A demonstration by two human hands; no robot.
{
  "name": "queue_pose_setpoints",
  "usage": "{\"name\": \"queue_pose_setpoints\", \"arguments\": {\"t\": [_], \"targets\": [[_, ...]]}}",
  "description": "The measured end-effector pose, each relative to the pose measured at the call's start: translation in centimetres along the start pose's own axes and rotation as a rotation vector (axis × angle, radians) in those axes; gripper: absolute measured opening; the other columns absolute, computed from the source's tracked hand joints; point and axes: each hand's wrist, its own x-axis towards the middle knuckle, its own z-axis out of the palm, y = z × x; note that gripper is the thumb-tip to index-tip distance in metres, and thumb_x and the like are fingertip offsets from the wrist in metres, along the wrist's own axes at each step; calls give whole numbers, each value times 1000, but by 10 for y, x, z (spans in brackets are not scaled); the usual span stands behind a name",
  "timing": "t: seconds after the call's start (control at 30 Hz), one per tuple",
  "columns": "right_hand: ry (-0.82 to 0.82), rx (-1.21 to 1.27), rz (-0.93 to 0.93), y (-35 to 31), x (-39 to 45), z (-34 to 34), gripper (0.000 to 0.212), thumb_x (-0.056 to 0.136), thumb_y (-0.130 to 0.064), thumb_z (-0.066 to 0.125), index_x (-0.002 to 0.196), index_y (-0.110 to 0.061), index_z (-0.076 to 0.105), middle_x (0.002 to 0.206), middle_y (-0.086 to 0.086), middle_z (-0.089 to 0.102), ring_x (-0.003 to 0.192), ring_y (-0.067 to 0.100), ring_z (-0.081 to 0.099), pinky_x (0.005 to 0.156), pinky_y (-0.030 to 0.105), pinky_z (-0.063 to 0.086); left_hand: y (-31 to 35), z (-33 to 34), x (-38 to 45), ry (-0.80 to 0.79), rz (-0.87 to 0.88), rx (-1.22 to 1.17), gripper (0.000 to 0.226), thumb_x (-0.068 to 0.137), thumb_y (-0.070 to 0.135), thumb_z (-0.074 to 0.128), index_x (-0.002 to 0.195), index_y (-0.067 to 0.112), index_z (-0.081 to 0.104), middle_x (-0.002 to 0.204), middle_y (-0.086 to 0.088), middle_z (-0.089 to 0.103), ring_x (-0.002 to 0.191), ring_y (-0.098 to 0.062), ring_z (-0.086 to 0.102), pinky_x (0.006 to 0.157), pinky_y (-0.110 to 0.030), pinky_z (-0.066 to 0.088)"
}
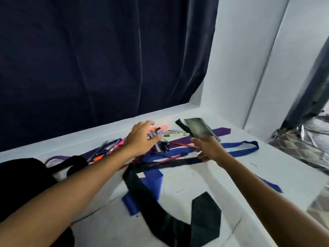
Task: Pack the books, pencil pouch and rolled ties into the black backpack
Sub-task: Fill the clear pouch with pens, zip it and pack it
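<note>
My right hand (210, 148) grips a flat dark pencil pouch (200, 128) by its near end and holds it up over the white surface. My left hand (142, 137) reaches over a scatter of pens and markers (169, 132), its fingers curled around a few of them. Unrolled ties lie spread out: a black tie (160, 211) in front, a blue tie (236, 147) across the middle and a purple tie (221, 131) behind. The black backpack (21, 179) sits at the left edge, partly under my left forearm. No books are in view.
The white surface (195, 179) ends at a raised ledge with a dark curtain (106, 59) behind it. A white wall (240, 68) stands at the right. Shiny crumpled foil (306, 139) lies beyond the right edge. More pens (106, 148) lie near the backpack strap.
</note>
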Motion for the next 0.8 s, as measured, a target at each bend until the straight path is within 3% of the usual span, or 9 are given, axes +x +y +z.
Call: {"name": "queue_pose_setpoints", "arguments": {"t": [0.17, 0.23, 0.3, 0.4, 0.57, 0.67, 0.8], "targets": [[40, 17, 101, 55, 88, -81, 15, 95, -18, 57, 88, -6, 64, 83, 15, 64, 63, 27, 62, 52, 29, 51, 60, 103, 69, -172, 27, 14, 57, 93, 49, 56, 139, 19, 43, 139, -7, 47, 130, -24, 41, 105, -37, 36], [52, -13, 132, 73, 120, -99, 14, 94, -12, 56, 86, -4, 65, 87, 19, 66, 65, 28, 63, 54, 32, 55, 75, 135, 88, -214, 5, -9, 57, 92, 49, 56, 139, 19, 42, 139, -6, 46, 131, -23, 40, 105, -36, 37], [83, -50, 133, 83, 146, -107, 18, 92, -9, 57, 75, -7, 62, 79, 15, 63, 65, 27, 61, 61, 36, 56, 84, 158, 103, -251, -15, -36, 56, 92, 47, 58, 138, 19, 44, 137, -6, 47, 131, -22, 41, 104, -34, 37], [87, -200, 100, 92, 175, -105, 21, 90, -11, 60, 69, -10, 57, 69, 6, 58, 60, 18, 53, 53, 26, 45, 88, 182, 120, -284, -40, -50, 52, 91, 43, 61, 134, 16, 50, 133, -7, 52, 127, -22, 46, 100, -30, 37], [58, -320, 91, 101, 199, -90, 25, 88, -32, 68, 92, -8, 63, 84, 6, 65, 66, 15, 58, 50, 24, 40, 80, 198, 126, -277, -117, -71, 44, 90, 37, 64, 128, 16, 55, 129, -7, 56, 120, -22, 51, 97, -32, 43], [39, -298, 125, 106, 210, -84, 25, 86, -26, 70, 100, -7, 62, 87, 7, 66, 71, 17, 62, 51, 25, 44, 79, 200, 123, -258, -125, -86, 38, 90, 32, 66, 123, 15, 58, 123, -6, 59, 113, -21, 54, 91, -29, 44], [-2, -214, 173, 103, 218, -80, 16, 88, -15, 68, 97, -5, 60, 86, 10, 65, 74, 20, 64, 60, 28, 52, 73, 200, 120, -209, -132, -113, 31, 88, 29, 67, 116, 15, 62, 118, -3, 61, 107, -17, 55, 86, -24, 42]]}}
